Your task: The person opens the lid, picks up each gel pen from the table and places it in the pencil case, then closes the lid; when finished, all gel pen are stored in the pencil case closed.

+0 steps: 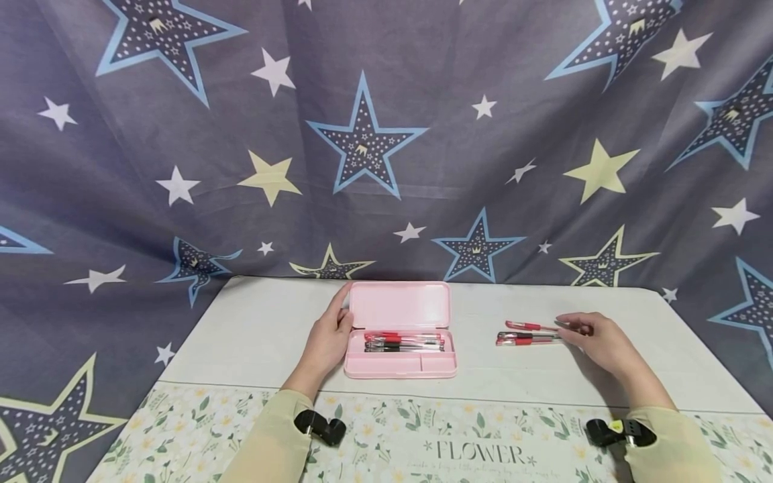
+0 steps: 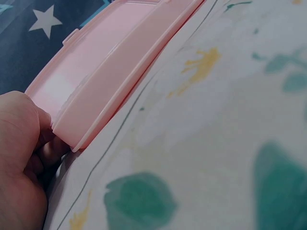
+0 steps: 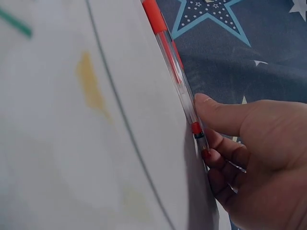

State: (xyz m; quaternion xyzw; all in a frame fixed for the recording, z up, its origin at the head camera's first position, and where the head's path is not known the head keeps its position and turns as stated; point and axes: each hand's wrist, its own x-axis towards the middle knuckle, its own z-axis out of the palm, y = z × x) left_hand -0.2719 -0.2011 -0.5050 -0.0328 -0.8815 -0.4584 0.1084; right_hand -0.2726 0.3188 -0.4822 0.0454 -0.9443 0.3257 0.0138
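Observation:
A pink pencil case (image 1: 400, 373) lies with its lid (image 1: 400, 305) raised at the back. Inside its long compartment are several red and black pens (image 1: 403, 341). At the case's left side, my left hand (image 1: 326, 339) grips the edge near the hinge, thumb in front and curled fingers partly hidden behind. To the right, a few loose gel pens with red and black grips (image 1: 516, 341) lie side by side. My right hand (image 1: 594, 339) pinches at their right ends; in the right wrist view the thumb presses a clear-barrelled red pen (image 3: 180, 86), with the other fingers curled behind it.
A white table (image 1: 241, 335) carries a floral cloth (image 1: 374, 429) along its front, printed with "FLOWER". A dark star-patterned curtain (image 1: 410, 168) hangs behind the table and at both sides. The case's front holds two smaller compartments.

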